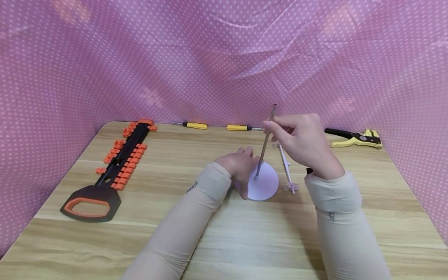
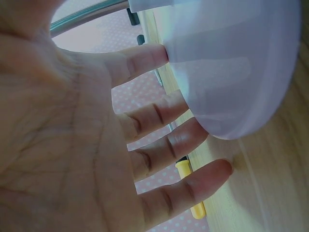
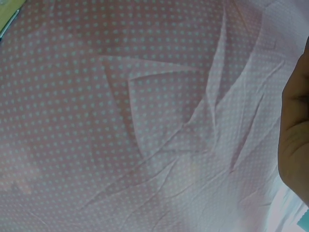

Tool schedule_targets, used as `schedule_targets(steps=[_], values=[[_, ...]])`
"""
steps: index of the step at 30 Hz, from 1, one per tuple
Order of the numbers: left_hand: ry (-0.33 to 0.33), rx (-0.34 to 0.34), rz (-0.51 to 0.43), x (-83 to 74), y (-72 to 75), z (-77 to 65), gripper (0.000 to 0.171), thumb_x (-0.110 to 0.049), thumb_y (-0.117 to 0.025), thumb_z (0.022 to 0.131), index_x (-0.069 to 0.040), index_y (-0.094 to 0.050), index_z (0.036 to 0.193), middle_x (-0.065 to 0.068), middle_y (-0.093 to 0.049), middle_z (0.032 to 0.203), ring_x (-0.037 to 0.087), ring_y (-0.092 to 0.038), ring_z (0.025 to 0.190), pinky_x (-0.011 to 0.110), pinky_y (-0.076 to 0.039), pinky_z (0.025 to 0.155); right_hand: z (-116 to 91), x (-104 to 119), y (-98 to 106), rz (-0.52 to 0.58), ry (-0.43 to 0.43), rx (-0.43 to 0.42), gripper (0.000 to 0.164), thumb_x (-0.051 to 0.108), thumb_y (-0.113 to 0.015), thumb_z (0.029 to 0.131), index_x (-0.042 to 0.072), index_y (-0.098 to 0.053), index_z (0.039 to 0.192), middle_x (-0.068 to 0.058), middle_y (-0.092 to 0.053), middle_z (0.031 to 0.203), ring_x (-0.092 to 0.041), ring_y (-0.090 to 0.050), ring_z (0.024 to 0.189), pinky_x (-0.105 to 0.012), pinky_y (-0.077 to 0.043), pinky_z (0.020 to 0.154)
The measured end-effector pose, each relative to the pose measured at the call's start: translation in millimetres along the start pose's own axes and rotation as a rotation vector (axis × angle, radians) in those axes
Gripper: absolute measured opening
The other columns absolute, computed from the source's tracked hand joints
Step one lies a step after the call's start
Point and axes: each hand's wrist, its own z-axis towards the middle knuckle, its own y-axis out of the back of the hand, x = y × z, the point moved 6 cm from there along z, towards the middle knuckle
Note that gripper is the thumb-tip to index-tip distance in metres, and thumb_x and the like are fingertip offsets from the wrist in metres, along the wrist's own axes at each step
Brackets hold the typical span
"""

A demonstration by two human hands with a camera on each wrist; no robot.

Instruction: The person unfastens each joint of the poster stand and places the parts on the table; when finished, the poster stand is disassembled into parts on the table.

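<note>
A round white disc-shaped base (image 1: 264,186) lies on the table with a thin metal rod (image 1: 265,146) standing tilted from its middle. My right hand (image 1: 302,138) pinches the rod near its upper end between thumb and fingers. At the base's left edge rests my left hand (image 1: 241,165). In the left wrist view its fingers (image 2: 166,150) are spread and nearly straight, some touching the base's rim. Only a sliver of my right hand shows in the right wrist view, and the rod is out of sight there. A slim white bar (image 1: 286,165) with clear end pieces lies right of the base.
A black tool (image 1: 131,144) with orange clips and a loop handle lies at left. Two yellow-handled screwdrivers, one left (image 1: 196,125) and one right (image 1: 238,127), lie along the back edge. Yellow-and-black pliers (image 1: 360,139) sit at the back right. Pink dotted cloth (image 1: 224,58) hangs behind.
</note>
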Motion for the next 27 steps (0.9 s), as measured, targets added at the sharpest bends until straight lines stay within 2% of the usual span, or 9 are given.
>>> schedule_targets(steps=[7,12,16,23,27], values=[[0.005,0.001,-0.006,0.5,0.5,0.2,0.119,-0.035,-0.104,0.062,-0.025,-0.041,0.163,0.006,-0.038,0.153,0.022,-0.039,0.135,0.04,-0.055,0.105,-1,-4,8,-0.017,-0.024,0.022,0.016,0.025,-0.078,0.098,0.019,-0.086,0.086,0.0,-0.077,0.068,-0.002,-0.067,0.058,-0.015,-0.041,0.049],[0.002,-0.004,-0.001,0.3,0.2,0.0,0.118,-0.035,-0.105,0.062,-0.026,-0.043,0.162,0.005,-0.039,0.151,0.021,-0.04,0.134,0.04,-0.056,0.104,-3,2,9,-0.009,-0.001,0.071,0.017,0.023,-0.078,0.098,0.021,-0.085,0.083,0.004,-0.075,0.067,0.002,-0.065,0.057,-0.014,-0.044,0.05],[-0.001,-0.009,-0.003,0.5,0.2,-0.5,0.12,-0.035,-0.105,0.061,-0.025,-0.042,0.162,0.005,-0.039,0.149,0.021,-0.04,0.132,0.038,-0.056,0.102,-3,8,5,-0.009,0.03,0.074,0.018,0.021,-0.077,0.099,0.02,-0.084,0.082,0.007,-0.073,0.065,-0.004,-0.066,0.057,-0.012,-0.047,0.053],[0.001,-0.004,-0.011,1.0,0.5,-1.9,0.122,-0.034,-0.105,0.061,-0.028,-0.039,0.164,0.007,-0.037,0.154,0.023,-0.039,0.136,0.04,-0.056,0.103,-1,4,0,-0.014,-0.004,0.023,0.016,0.023,-0.076,0.099,0.014,-0.086,0.091,-0.002,-0.079,0.074,-0.014,-0.073,0.06,-0.009,-0.046,0.054],[-0.004,-0.005,0.004,0.7,0.2,-0.7,0.122,-0.035,-0.104,0.061,-0.025,-0.039,0.164,0.007,-0.036,0.157,0.024,-0.039,0.139,0.042,-0.055,0.106,-1,0,4,-0.042,-0.022,0.009,0.015,0.023,-0.077,0.099,0.014,-0.086,0.091,-0.004,-0.079,0.075,-0.011,-0.071,0.059,-0.011,-0.042,0.051]])
